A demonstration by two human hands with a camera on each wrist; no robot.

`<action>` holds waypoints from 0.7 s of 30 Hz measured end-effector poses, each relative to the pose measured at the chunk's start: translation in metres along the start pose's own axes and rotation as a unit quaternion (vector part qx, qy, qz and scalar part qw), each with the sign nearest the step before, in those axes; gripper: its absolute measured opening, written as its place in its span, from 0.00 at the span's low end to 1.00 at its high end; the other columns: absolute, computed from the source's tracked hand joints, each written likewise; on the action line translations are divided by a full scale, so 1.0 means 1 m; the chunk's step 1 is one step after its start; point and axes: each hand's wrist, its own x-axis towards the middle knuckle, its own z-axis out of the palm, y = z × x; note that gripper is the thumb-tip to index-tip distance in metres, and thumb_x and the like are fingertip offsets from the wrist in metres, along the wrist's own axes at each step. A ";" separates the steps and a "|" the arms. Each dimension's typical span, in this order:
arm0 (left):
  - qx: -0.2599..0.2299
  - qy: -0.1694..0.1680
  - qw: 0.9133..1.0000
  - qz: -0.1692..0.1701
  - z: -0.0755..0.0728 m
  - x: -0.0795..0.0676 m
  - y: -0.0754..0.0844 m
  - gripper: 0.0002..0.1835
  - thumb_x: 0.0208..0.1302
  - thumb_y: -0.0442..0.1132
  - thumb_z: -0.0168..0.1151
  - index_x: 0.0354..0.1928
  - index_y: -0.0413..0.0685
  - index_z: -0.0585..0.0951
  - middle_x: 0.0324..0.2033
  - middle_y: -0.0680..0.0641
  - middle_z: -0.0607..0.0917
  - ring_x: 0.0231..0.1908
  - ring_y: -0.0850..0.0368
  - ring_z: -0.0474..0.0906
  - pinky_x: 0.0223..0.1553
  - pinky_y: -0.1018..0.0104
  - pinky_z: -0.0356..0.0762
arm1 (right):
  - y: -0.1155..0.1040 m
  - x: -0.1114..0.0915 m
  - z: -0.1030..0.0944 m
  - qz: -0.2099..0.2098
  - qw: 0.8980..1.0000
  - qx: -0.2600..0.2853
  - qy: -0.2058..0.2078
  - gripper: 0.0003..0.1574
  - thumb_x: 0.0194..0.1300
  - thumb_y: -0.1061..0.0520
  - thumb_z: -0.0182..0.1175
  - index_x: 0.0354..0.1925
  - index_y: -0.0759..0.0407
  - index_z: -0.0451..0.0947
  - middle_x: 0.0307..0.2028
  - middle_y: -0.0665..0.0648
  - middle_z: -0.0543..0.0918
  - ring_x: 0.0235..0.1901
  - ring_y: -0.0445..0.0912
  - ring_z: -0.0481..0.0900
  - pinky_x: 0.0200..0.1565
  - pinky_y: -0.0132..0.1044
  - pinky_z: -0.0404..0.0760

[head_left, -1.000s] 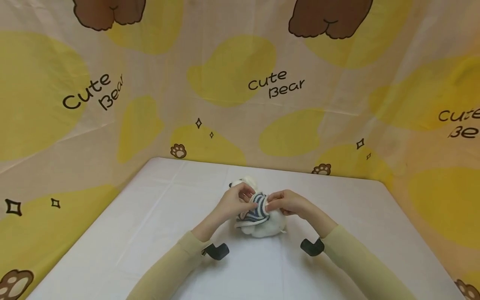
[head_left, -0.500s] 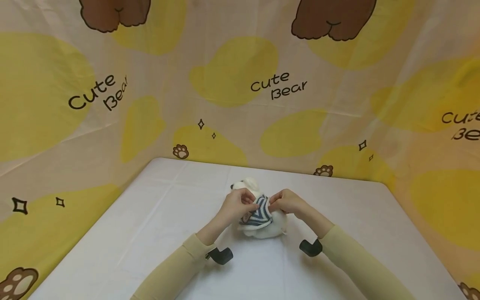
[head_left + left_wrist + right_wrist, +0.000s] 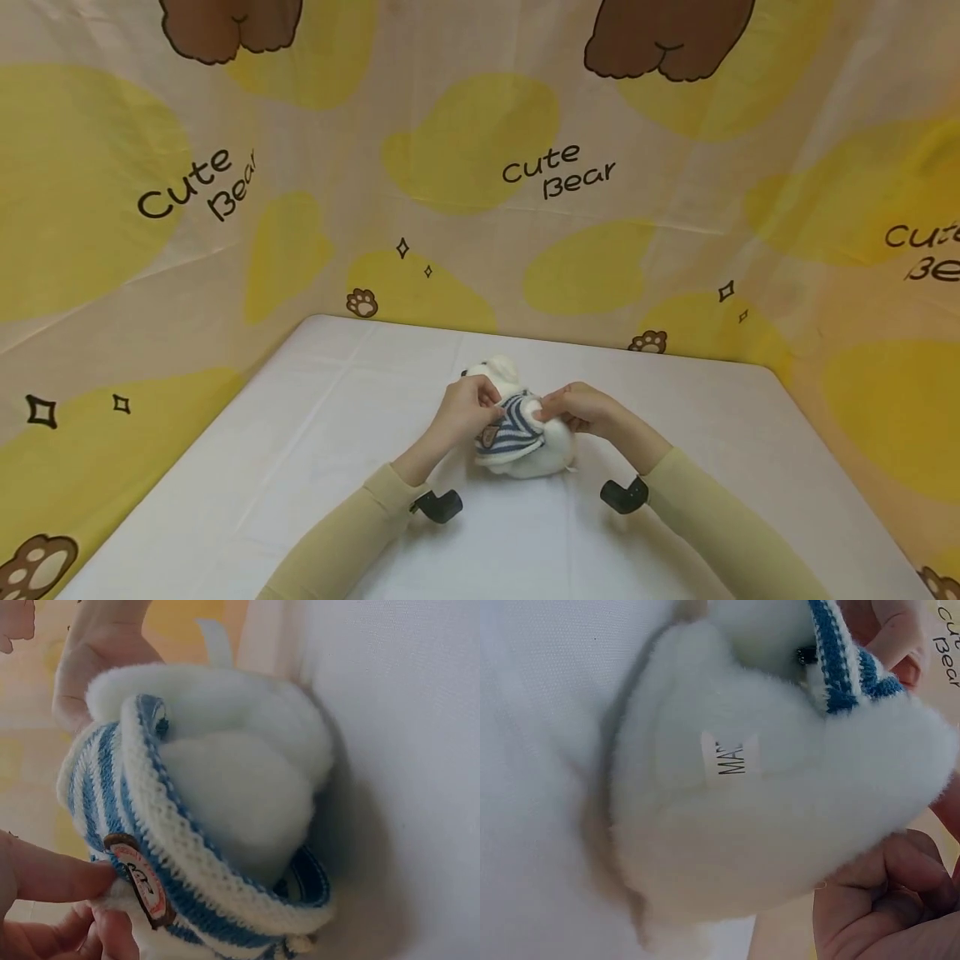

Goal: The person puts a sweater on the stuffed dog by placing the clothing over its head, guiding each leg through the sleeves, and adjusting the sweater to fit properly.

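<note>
A white plush animal (image 3: 557, 454) lies on the table, its black-nosed head toward the far left. It wears a blue-and-white striped knit sweater (image 3: 512, 435) with a brown-edged patch (image 3: 141, 881). My left hand (image 3: 463, 417) pinches the sweater beside the patch, between thumb and fingers. On the other side, my right hand (image 3: 588, 408) holds a white limb of the plush at the sweater's edge. Its curled fingers are partly hidden behind white fur in the right wrist view. The sweater's hem gapes around the belly. A printed cloth tag (image 3: 731, 756) shows on the plush's rear.
A white cloth covers the table (image 3: 330, 433). Behind it and at both sides hangs a yellow and beige curtain (image 3: 465, 150) printed with bears and lettering. Black wrist mounts (image 3: 624, 496) stick out beneath both sleeves.
My left hand has shifted slightly left along the sweater. By the right fingertips, more white fur shows at the sweater's edge. The plush stays in about the same place.
</note>
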 end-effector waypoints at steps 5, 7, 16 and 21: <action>0.022 0.008 1.000 0.000 -0.001 0.002 0.003 0.05 0.49 0.29 0.66 0.27 0.43 0.78 0.21 0.50 0.78 0.23 0.59 0.72 0.25 0.69 0.71 | 0.001 -0.001 -0.002 -0.006 0.999 0.031 -0.028 0.14 0.59 0.59 0.60 0.19 0.51 0.70 0.10 0.42 0.62 0.14 0.33 0.58 0.19 0.24 0.59; 0.032 0.006 0.999 -0.001 -0.001 0.002 0.003 0.05 0.50 0.30 0.66 0.27 0.43 0.78 0.21 0.50 0.78 0.23 0.59 0.72 0.24 0.70 0.71 | 0.002 0.000 -0.003 -0.008 0.998 0.042 -0.038 0.14 0.60 0.60 0.59 0.19 0.51 0.72 0.10 0.42 0.62 0.14 0.33 0.59 0.19 0.24 0.59; 0.061 0.013 0.998 -0.010 0.002 0.003 -0.003 0.06 0.50 0.30 0.66 0.27 0.44 0.77 0.21 0.50 0.77 0.24 0.58 0.72 0.25 0.69 0.71 | 0.005 0.004 -0.004 0.009 0.994 0.086 -0.061 0.13 0.63 0.62 0.56 0.22 0.52 0.72 0.11 0.42 0.59 0.13 0.33 0.55 0.18 0.23 0.55; 0.077 0.028 0.997 0.014 0.002 0.005 -0.005 0.05 0.50 0.28 0.61 0.28 0.44 0.77 0.20 0.50 0.76 0.23 0.58 0.71 0.23 0.69 0.69 | 0.007 0.007 -0.005 0.025 0.991 0.111 -0.070 0.13 0.65 0.62 0.54 0.24 0.52 0.74 0.12 0.42 0.59 0.13 0.32 0.54 0.19 0.23 0.54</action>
